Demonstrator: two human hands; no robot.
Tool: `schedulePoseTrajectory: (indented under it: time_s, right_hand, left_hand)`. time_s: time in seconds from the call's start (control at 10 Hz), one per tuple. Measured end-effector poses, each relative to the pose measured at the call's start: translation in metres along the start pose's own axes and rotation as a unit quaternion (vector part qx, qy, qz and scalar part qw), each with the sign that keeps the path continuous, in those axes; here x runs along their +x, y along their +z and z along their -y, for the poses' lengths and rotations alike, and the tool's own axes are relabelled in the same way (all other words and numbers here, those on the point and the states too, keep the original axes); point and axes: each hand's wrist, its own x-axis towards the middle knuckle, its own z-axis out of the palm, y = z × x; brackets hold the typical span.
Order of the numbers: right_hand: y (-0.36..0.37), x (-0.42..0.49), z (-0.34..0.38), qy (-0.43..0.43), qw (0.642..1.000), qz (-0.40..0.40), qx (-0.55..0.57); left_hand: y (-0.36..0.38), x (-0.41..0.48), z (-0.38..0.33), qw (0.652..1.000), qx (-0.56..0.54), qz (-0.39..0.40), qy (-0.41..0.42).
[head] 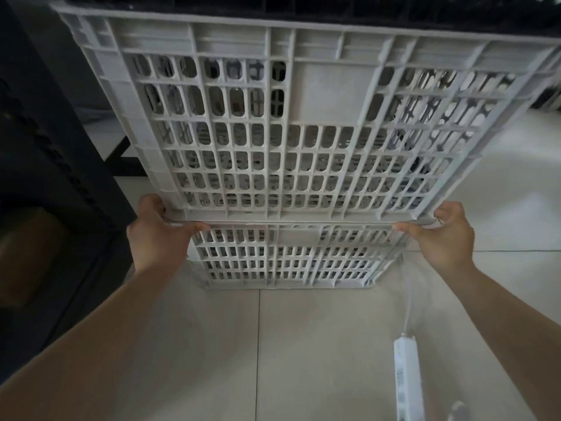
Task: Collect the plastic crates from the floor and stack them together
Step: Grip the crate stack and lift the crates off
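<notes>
Head view: a power strip (406, 378) lies nearest on the tiles; the left hand (154, 235) and right hand (446, 235) are closed on the upper crate (331, 101), apparently seated on the lower crate (285, 259); corners should be aligned before release

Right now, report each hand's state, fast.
Left hand: closed on the bottom edge of the upper crate.
Right hand: closed on the same crate's bottom edge, opposite corner.
</notes>
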Motion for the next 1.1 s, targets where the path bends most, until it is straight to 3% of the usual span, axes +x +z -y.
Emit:
schedulePoseTrajectory:
  time_s: [0.2,0.5,0.7,0.9,1.0,1.1]
  right_hand:
    - [0.011,0.021,0.017,-0.009,1.000,0.019,-0.017]
    - [0.024,0.057,0.046,0.022,0.988,0.046,-0.144]
    - [0.034,0.065,0.044,0.017,0.990,0.024,-0.136]
    - [0.027,0.069,0.051,0.041,0.986,0.061,-0.151]
    - [0.029,0.063,0.055,0.059,0.974,0.152,-0.154]
    - [0.022,0.043,0.068,0.059,0.928,0.317,-0.186]
  left_hand:
    - [0.014,0.024,-0.007,1.000,0.008,0.001,-0.019]
    - [0.037,0.060,-0.015,0.999,0.022,-0.017,-0.030]
    - [0.047,0.074,-0.009,0.999,0.003,-0.022,-0.028]
    - [0.045,0.073,-0.010,1.000,0.010,-0.010,-0.013]
    - [0.040,0.074,-0.010,0.989,0.087,0.108,-0.054]
    - [0.018,0.068,-0.024,0.938,0.180,0.277,-0.105]
